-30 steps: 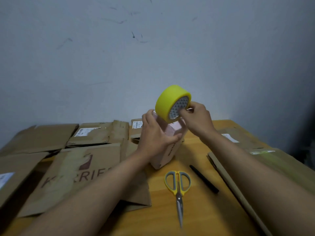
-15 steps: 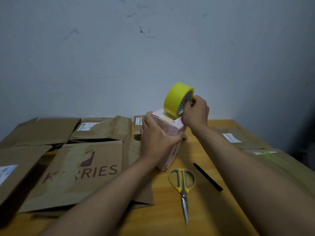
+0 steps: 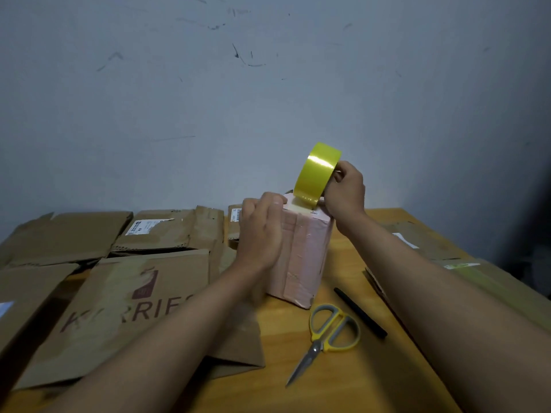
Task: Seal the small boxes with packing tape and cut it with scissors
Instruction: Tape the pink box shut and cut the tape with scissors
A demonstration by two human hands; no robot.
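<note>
Right hand (image 3: 346, 189), fingers curled round the far side of the yellow tape roll (image 3: 317, 172), holds the roll upright on edge just above the top of the pink box (image 3: 301, 254); a short strip of tape runs from the roll's lower edge down onto the box top. Left hand (image 3: 262, 231) grips the box's upper left side — thumb and curled fingers pressing at the top edge, just beside the point where the strip meets the box. The box stands upright on the wooden bench (image 3: 343, 380), near its middle, with a band of tape visible down its near face.

In front of the box, slightly to the right, lie the scissors (image 3: 328, 335): yellow-and-grey handles toward the box, blades closed and pointing toward the viewer and leftward — touched by neither hand. A black pen (image 3: 360, 312) lies just to the right of the scissors, apart from them.

Flattened cardboard sheets (image 3: 119, 296) cover the left half of the bench, one bearing large dark-red lettering partly hidden by the left forearm; some further back carry white labels. More flattened cardboard (image 3: 465, 263) lies along the bench's right edge. A scuffed grey wall (image 3: 268, 99) stands behind.
</note>
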